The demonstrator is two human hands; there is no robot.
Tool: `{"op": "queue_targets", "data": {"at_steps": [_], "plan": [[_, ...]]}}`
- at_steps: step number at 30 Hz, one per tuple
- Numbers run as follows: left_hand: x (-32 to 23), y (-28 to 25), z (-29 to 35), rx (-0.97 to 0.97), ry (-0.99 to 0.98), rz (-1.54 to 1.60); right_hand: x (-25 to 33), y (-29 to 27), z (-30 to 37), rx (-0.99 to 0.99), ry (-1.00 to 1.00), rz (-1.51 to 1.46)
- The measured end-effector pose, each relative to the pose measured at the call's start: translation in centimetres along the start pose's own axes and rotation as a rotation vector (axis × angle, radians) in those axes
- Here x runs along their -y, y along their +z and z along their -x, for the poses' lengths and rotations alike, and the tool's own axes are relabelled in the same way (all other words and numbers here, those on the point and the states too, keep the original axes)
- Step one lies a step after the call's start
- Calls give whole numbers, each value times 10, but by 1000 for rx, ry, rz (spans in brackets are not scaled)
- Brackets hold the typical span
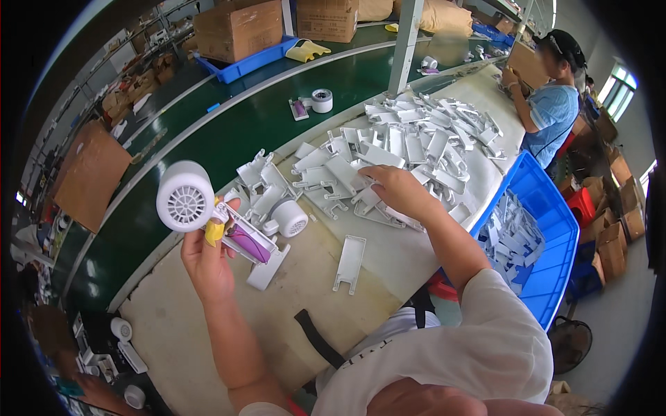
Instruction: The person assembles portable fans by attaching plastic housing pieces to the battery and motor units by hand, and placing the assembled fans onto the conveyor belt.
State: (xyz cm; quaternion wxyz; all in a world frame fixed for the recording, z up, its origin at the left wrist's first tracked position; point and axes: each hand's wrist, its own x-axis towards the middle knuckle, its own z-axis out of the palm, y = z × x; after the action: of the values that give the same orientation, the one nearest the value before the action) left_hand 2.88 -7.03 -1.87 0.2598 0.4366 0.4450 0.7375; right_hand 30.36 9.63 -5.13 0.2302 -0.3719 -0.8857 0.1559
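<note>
A half-assembled white hair dryer (208, 211), its round grilled end facing the camera and purple and yellow parts showing inside, is held up over the counter (305, 305) in the closed left hand (207, 260). The right hand (399, 191) rests palm down, fingers curled, on a heap of white plastic shells (409, 149), gripping one. Another shell (349, 262) lies alone nearby. A blue bin (555, 243) stands to the right.
</note>
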Motion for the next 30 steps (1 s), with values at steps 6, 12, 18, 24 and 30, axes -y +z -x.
{"op": "queue_targets", "data": {"at_steps": [6, 12, 18, 24, 30], "plan": [[2, -6, -3, -101, 27, 30, 29, -1, -7, -138, 49, -600], [-4, -7, -4, -221, -13, 70, 73, 38, -12, 562, -132, -767], [6, -11, -2, -367, -77, -9, 69, 83, -1, 141, -587, -18], [19, -18, -6, -423, -193, -35, 60, 95, 4, 413, -645, -161], [31, -32, -10, -524, -227, -32, 59, 82, 2, 421, -727, -279]]}}
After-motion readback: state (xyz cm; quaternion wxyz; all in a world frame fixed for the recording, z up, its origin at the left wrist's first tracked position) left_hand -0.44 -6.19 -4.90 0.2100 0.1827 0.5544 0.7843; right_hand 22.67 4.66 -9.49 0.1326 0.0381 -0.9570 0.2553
